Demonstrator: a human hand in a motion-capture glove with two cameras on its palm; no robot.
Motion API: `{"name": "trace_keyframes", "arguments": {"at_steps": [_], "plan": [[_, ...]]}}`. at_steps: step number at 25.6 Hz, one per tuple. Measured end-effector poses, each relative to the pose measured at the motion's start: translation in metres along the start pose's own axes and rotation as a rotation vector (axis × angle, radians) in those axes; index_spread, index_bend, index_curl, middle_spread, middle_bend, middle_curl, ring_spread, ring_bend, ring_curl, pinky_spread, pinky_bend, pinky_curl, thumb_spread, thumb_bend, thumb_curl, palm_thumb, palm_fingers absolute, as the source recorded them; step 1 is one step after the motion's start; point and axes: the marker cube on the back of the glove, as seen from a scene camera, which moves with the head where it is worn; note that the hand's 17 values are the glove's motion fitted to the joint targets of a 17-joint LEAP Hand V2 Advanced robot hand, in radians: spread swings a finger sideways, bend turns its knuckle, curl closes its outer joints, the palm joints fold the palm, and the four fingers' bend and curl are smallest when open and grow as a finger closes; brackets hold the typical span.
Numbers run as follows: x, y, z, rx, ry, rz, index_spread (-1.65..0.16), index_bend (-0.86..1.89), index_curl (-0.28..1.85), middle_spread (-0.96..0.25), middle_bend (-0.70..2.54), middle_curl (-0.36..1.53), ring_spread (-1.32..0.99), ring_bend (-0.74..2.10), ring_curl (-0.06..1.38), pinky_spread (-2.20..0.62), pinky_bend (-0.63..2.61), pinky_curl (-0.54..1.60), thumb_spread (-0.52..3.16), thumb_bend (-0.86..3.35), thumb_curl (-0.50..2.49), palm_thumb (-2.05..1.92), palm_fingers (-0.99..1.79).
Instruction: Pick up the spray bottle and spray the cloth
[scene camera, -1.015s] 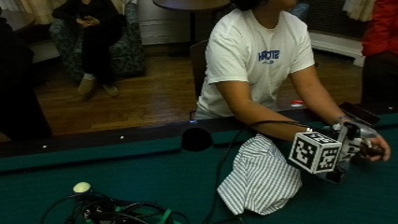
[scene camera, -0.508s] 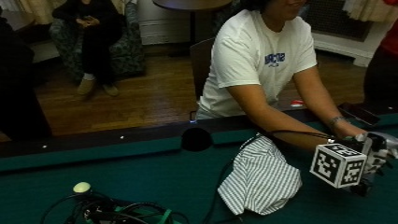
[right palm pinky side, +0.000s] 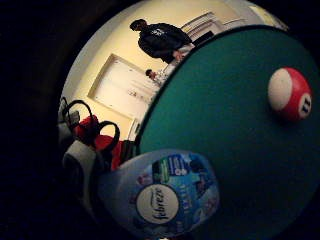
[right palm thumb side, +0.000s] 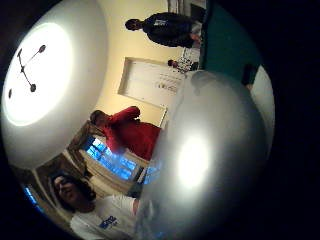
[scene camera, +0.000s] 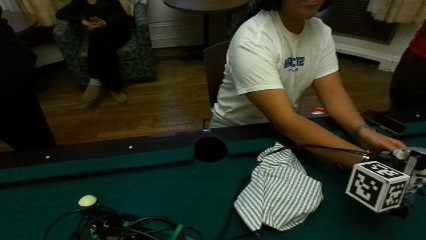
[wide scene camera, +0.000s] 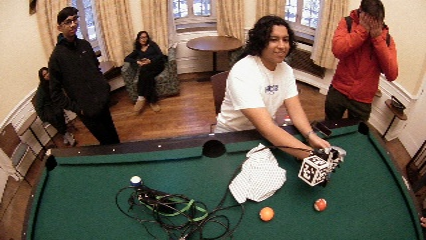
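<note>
Green felt of the pool table (scene camera: 133, 185) carried the striped white cloth (scene camera: 279, 192), lying flat. Just beside it, the black-gloved right hand (scene camera: 399, 167) held the pale plastic Febreze spray bottle (right palm pinky side: 160, 197) above the felt. Which way its nozzle pointed I could not tell; the bare left hand (scene camera: 379, 145) touched the bottle's top.

The spray bottle (right palm pinky side: 165, 197) looked like glossy plastic with a printed label. The cloth (scene camera: 279, 192) was soft striped fabric. It lay on the matt green felt of the table (scene camera: 153, 185).
</note>
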Motion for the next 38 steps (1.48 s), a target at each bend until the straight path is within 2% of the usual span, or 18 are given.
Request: {"name": "trace_keyframes", "arguments": {"at_steps": [3,7,11,15,20,28,38], "plan": [[0.005,0.004,-0.002,-0.071,-0.009,0.027,-0.28,0.41,0.61,-0.21,0.70,0.57,-0.21,0.79,0.50,-0.32,0.49,0.44,0.24,-0.04,0.83,0.92,1.38],[0.016,0.018,-0.010,-0.153,0.061,0.058,-0.28,0.30,0.59,-0.20,0.67,0.55,-0.20,0.73,0.48,-0.27,0.49,0.43,0.37,-0.05,0.81,0.86,1.22],[0.025,0.041,-0.031,-0.218,0.223,0.078,-0.31,0.25,0.56,-0.20,0.54,0.50,-0.17,0.60,0.44,-0.11,0.37,0.41,0.62,-0.09,0.74,0.74,0.84],[0.027,0.065,-0.067,-0.241,0.441,0.075,-0.34,0.14,0.53,-0.17,0.37,0.45,-0.15,0.52,0.43,0.00,0.42,0.43,0.76,-0.11,0.65,0.57,0.58],[0.015,0.096,-0.121,-0.231,0.690,0.025,-0.36,0.10,0.44,-0.14,0.25,0.40,-0.13,0.47,0.39,0.07,0.45,0.40,0.86,-0.08,0.57,0.44,0.54],[-0.008,0.149,-0.180,-0.309,0.943,-0.032,-0.39,0.13,0.38,-0.15,0.22,0.38,-0.12,0.36,0.35,0.14,0.45,0.39,0.93,-0.05,0.48,0.37,0.44],[-0.042,0.227,-0.226,-0.401,1.096,-0.169,-0.41,0.15,0.34,-0.14,0.19,0.37,-0.13,0.32,0.32,0.19,0.36,0.35,0.96,-0.04,0.42,0.32,0.38]]}}
